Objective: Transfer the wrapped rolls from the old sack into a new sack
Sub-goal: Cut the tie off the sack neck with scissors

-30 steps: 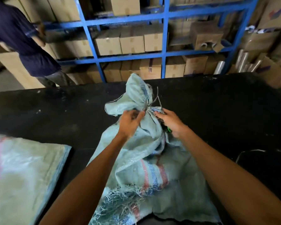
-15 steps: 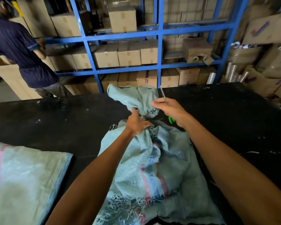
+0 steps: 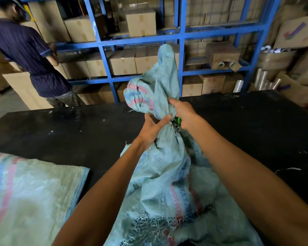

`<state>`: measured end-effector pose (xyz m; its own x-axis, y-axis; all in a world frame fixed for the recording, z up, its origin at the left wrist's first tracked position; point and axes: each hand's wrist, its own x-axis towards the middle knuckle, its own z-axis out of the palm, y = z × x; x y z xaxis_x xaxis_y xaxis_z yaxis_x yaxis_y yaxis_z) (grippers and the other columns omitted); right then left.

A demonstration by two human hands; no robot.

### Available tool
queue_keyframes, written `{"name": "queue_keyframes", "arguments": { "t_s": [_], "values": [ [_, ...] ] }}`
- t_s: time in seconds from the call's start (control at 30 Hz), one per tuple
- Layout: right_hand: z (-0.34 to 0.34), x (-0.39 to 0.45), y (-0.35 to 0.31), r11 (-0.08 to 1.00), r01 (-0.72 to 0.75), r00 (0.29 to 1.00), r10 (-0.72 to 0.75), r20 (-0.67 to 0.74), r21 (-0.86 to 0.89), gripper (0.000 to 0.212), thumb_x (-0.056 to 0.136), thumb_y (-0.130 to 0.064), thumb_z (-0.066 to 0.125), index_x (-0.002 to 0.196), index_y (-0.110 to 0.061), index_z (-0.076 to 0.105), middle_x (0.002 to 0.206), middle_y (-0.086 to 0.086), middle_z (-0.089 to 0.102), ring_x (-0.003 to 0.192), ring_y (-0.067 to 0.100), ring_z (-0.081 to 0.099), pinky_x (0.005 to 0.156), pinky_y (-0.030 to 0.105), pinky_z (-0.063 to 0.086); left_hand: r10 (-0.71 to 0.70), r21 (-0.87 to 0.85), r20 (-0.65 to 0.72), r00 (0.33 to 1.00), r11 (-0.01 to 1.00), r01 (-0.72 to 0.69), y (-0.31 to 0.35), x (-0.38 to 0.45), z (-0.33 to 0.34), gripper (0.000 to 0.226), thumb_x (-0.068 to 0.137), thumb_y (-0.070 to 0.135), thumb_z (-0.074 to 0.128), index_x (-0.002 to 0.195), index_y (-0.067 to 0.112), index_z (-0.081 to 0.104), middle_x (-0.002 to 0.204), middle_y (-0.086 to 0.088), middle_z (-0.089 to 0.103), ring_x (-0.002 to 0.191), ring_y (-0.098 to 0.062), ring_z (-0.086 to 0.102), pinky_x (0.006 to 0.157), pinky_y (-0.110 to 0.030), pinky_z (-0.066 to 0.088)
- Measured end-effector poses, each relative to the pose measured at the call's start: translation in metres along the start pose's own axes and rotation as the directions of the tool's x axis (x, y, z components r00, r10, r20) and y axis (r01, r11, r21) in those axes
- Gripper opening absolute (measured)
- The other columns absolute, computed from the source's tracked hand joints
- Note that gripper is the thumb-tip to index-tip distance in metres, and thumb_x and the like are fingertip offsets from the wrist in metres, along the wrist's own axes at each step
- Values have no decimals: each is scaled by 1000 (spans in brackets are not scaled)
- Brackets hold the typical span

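Many cardboard boxes (image 3: 123, 63) behind black table (image 3: 60, 132)

You've got just the one view here, riding on your head and tipped forward and down across the black table (image 3: 64, 132). It's wide-angle, so the blue shelving (image 3: 103, 55) beyond the table's far edge bows at the sides. Your forearms run in from the bottom edge, big and close, meeting at the old sack (image 3: 160, 167) standing on the table's near side, dead centre. Left of the sack, a flat sack (image 3: 30, 197) is cut off by the frame. Far left, past the table, another person (image 3: 30, 57) stands, turned away.
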<state>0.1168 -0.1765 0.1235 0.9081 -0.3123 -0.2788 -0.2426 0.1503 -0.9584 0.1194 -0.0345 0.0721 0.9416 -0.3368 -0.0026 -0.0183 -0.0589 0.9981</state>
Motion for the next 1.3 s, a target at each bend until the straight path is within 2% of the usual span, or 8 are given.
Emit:
{"name": "queue_keyframes", "arguments": {
  "t_s": [0.13, 0.27, 0.37, 0.47, 0.73, 0.93, 1.1, 1.3],
  "values": [
    [-1, 13, -8, 999, -33, 999, 33, -6, 44, 26, 82, -37, 74, 95, -14, 71, 97, 11, 74, 92, 28, 70, 87, 44, 57, 49, 2, 163, 985, 999, -50, -2, 8, 9, 69, 76, 5, 84, 135, 10, 47, 121, -5, 67, 103, -13, 69, 80, -21, 57],
    [-14, 40, -1, 990, -91, 990, 101, -99, 103, 35, 79, -32, 74, 105, -10, 70, 99, 13, 70, 94, 28, 67, 94, 48, 54, 203, 213, -45, 978, 959, -189, -12, 18, 16, 72, 70, 18, 89, 121, 18, 39, 97, 9, 67, 79, -4, 67, 76, -32, 58],
    [-23, 48, 12, 991, -131, 981, 135, -141, 36, 30, 88, -28, 67, 107, -5, 67, 89, 13, 59, 82, 25, 55, 77, 40, 53, 334, 257, -26, 942, 913, -316, -22, 20, 18, 79, 74, 9, 84, 130, 30, 32, 87, 5, 69, 62, -8, 64, 61, -37, 55],
    [-26, 43, 24, 982, -166, 985, 160, -70, -92, 31, 95, -40, 58, 91, -10, 63, 68, 5, 51, 57, 16, 46, 54, 27, 41, 361, 350, 64, 930, 865, -359, -34, 25, 12, 83, 75, 2, 80, 141, 35, 41, 100, 0, 72, 79, -17, 72, 75, -39, 61],
    [-20, 41, 39, 957, 143, 987, -155, -28, -253, 22, 102, -13, 41, 92, -11, 60, 74, 3, 54, 67, 13, 51, 63, 24, 39, 21, 184, -309, 951, 982, 38, -54, 43, 8, 72, 80, 12, 78, 142, 26, 46, 106, -8, 70, 65, -14, 63, 55, -27, 54],
    [-16, 37, 67, 908, 253, 966, -221, 131, -333, 16, 92, -10, 67, 106, -5, 72, 99, 9, 76, 93, 15, 72, 93, 27, 54, -142, -167, -194, 971, 980, 110, -49, 47, 14, 62, 88, 52, 52, 146, 36, 39, 135, 5, 56, 118, -16, 58, 107, -41, 45],
    [-18, 30, 78, 894, 351, 932, -305, 194, -280, 14, 84, -8, 75, 98, -7, 71, 98, 8, 75, 98, 18, 71, 93, 28, 54, -177, -251, -246, 953, 961, 113, -46, 49, 14, 48, 85, 31, 72, 127, 39, 50, 113, -10, 70, 101, -28, 70, 91, -47, 58],
    [-23, 21, 95, 485, 563, 783, -572, 245, -669, 19, 88, -21, 72, 107, -22, 72, 94, -7, 55, 85, 5, 56, 81, 15, 48, -247, -264, -377, 893, 952, 152, -54, 58, 13, 55, 71, 41, 71, 120, 45, 48, 116, -11, 68, 99, -28, 69, 89, -50, 58]
  ]
}}
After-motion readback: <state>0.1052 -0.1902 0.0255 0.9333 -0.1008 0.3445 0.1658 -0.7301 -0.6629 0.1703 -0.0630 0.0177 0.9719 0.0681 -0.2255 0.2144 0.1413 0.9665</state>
